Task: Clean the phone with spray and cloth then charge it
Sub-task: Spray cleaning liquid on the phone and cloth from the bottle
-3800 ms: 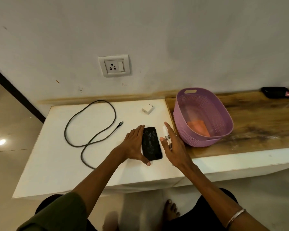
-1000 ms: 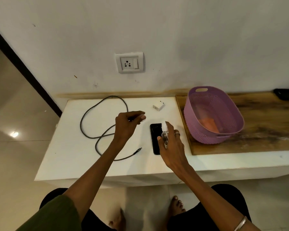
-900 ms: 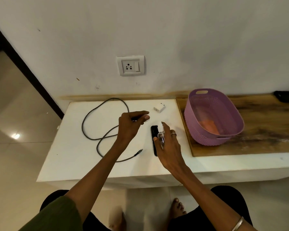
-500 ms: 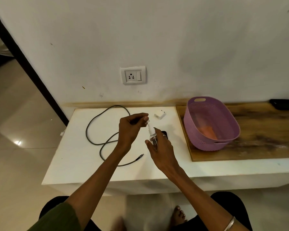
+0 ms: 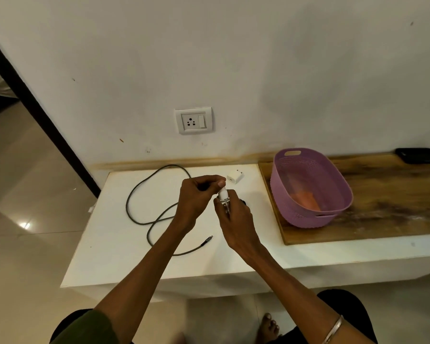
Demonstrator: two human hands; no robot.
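White tabletop (image 5: pixel 114 244) lies bare beside both hands (image 5: pixel 196 197) (image 5: pixel 236 219) gripping the spray bottle (image 5: pixel 224 198).

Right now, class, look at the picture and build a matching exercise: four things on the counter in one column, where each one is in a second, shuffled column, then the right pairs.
Things:
1. Cloth
2. Spray bottle
3. Charger
4. Cable

Places:
A. Loose on the white top, left of the hands
B. Inside the purple basket
C. Held in the right hand, left hand at its cap
D. On the white top below the socket, unplugged

Pairs: 1-B, 2-C, 3-D, 4-A
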